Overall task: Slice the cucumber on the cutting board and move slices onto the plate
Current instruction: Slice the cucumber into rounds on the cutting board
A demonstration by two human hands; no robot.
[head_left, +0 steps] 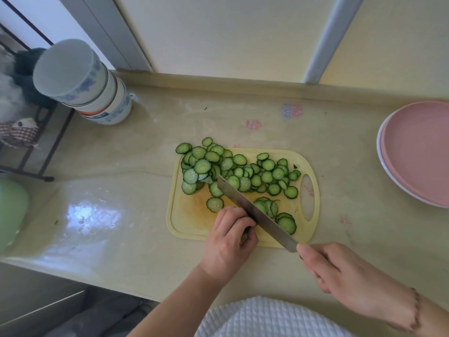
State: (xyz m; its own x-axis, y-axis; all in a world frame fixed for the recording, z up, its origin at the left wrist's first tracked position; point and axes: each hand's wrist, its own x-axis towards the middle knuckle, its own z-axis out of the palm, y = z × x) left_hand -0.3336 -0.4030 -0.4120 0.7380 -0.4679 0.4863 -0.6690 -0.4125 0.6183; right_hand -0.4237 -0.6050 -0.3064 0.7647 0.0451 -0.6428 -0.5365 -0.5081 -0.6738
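The left hand (pixel 229 235), low in the middle of the frame, curls its fingers round a small cucumber stub (pixel 245 237), almost hidden beneath them, knuckles tucked against the knife (pixel 255 211), probably to guide the blade safely. The right hand (pixel 340 273), lower right, wraps the handle, blade angled up-left across the yellow cutting board (pixel 189 215). Cut cucumber slices (pixel 233 171) crowd the board's upper half, pushed clear of the cutting spot; a few lean in rows just right of the blade. The pink plate (pixel 418 152) waits at the right edge, holding no slices; cutting looks nearly done
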